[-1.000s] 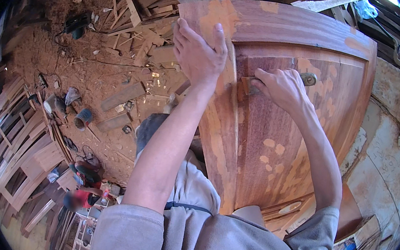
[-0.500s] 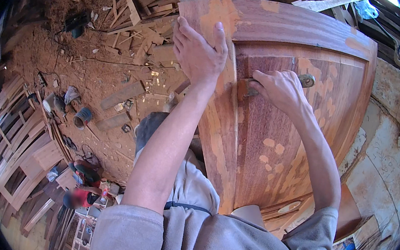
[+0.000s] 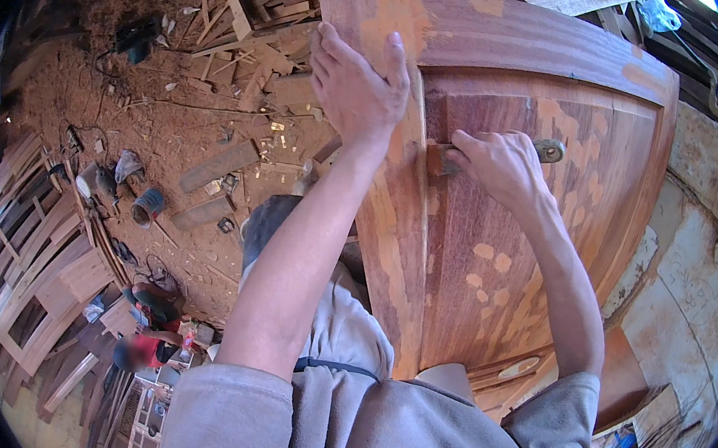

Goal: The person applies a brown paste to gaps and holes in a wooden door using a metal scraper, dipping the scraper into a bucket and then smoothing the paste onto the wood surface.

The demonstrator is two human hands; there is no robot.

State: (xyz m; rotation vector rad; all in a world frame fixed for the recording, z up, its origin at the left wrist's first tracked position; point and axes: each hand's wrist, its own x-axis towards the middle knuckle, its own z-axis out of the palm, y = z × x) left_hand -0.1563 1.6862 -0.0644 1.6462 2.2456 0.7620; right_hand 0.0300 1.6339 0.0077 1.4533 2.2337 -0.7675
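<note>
A large reddish-brown wooden door panel (image 3: 500, 213) with an arched end leans in front of me, patched with orange filler. My left hand (image 3: 358, 93) rests on its left frame board, thumb spread and fingers stretched toward the outer edge. My right hand (image 3: 501, 165) is closed around a putty knife (image 3: 550, 151); the rounded handle end with a hole sticks out on the right. Its orange-smeared blade (image 3: 443, 160) lies against the left border of the recessed panel, beside the frame's moulding. My fingers cover the middle of the knife.
Sawdust and scrap wood (image 3: 268, 5) cover the ground at left. A bucket (image 3: 147, 206) and a power tool (image 3: 137, 42) lie there. Another person (image 3: 155, 349) is at lower left, near stacked boards (image 3: 45, 296). A concrete slab (image 3: 687, 267) lies right of the door.
My right hand has shifted slightly left and down with the putty knife, and the blade's orange face shows more. My left hand stays on the frame board.
</note>
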